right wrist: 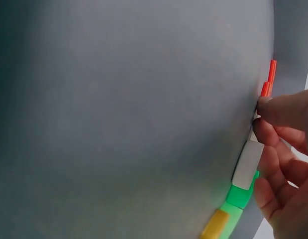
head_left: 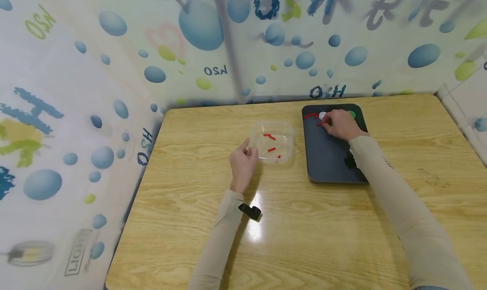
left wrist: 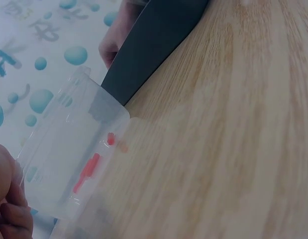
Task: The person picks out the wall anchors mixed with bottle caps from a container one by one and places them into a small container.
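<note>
My left hand (head_left: pixel 243 163) grips the near-left rim of a clear plastic container (head_left: pixel 290 143), its fingers also showing at the rim in the left wrist view. Several short red sticks (head_left: pixel 272 149) lie in the container. Over the far part of a dark grey tray (head_left: pixel 323 159), my right hand (head_left: pixel 340 125) pinches a short red stick (head_left: pixel 319 124) between thumb and fingertips. More red sticks (head_left: pixel 311 115) lie at the tray's far-left corner. Beside the fingers is a white round piece (head_left: pixel 322 115), with a green one (head_left: pixel 352 114) partly behind the hand.
Both container and tray stand on a wooden table (head_left: pixel 182 163), the tray to the right near the back edge. A yellow piece (right wrist: pixel 215 225) shows beyond the green ones in the right wrist view. A patterned wall (head_left: pixel 266 57) rises behind the table.
</note>
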A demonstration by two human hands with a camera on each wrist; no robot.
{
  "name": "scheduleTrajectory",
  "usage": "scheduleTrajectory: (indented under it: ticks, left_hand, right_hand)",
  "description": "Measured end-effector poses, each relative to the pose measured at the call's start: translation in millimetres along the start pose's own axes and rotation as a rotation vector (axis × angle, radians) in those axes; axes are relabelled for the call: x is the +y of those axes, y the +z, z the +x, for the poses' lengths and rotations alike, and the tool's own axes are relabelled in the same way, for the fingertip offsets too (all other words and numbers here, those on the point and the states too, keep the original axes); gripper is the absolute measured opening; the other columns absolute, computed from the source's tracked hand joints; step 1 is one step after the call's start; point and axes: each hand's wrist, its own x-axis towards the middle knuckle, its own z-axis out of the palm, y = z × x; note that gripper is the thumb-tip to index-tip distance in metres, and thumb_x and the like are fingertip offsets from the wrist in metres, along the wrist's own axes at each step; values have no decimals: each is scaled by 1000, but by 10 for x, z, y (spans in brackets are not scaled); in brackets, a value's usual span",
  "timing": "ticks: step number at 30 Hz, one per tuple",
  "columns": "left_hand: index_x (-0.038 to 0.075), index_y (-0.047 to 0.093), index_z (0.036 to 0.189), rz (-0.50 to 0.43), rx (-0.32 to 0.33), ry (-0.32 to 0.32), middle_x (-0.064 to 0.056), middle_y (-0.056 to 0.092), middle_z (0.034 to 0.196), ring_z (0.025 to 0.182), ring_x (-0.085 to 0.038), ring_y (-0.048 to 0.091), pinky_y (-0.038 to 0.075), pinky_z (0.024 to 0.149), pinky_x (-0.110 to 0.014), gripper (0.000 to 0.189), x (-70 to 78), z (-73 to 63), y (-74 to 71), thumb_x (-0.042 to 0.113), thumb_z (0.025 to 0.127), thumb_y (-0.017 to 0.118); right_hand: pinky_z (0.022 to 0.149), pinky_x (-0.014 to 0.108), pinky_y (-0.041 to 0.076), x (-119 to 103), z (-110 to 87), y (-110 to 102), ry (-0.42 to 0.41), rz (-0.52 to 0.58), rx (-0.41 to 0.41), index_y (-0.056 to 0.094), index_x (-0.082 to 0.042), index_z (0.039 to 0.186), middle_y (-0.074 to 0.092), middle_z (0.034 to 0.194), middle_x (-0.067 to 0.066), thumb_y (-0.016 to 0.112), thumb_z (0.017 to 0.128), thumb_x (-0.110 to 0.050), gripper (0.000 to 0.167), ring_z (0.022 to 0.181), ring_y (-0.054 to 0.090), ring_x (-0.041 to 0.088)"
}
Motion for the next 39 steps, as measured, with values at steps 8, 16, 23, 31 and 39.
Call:
scheduleTrajectory:
  ticks: [8,16,23,31,39]
  left_hand:
    - [-4,73,120,17,24,15,-4,55,55,48,-6,38,33,50,-24,42,-12,-2,14,8,82,58]
    - [-5,72,120,-15,24,6,-4,54,56,49,-6,39,32,49,-23,42,5,-9,11,7,83,58]
    - [-4,71,123,-29,7,-17,-1,51,55,49,-6,39,30,47,-22,42,5,-14,11,8,84,58]
    - [-5,72,121,-32,25,-7,1,49,55,49,-5,38,31,48,-22,42,10,-14,3,9,83,57]
    - [-5,72,121,-23,27,-3,-1,51,55,48,-6,38,31,48,-23,42,6,-18,8,8,83,58]
  right_hand:
    - [76,47,50,12,-23,-11,-5,58,-11,70,6,105,70,97,22,59,97,-10,21,82,63,31]
    - [76,43,51,-48,-110,-122,4,147,32,71,2,107,70,101,21,60,98,-14,21,85,63,30]
    - [71,34,47,-125,-181,-218,-35,183,93,73,0,104,71,97,18,65,95,-14,18,83,62,27]
    - [68,27,45,-186,-215,-248,-62,220,124,73,-1,103,71,94,15,66,95,-12,16,80,60,23]
    - [69,23,45,-281,-221,-238,-82,277,144,73,-3,104,70,94,13,65,96,-15,16,78,58,16]
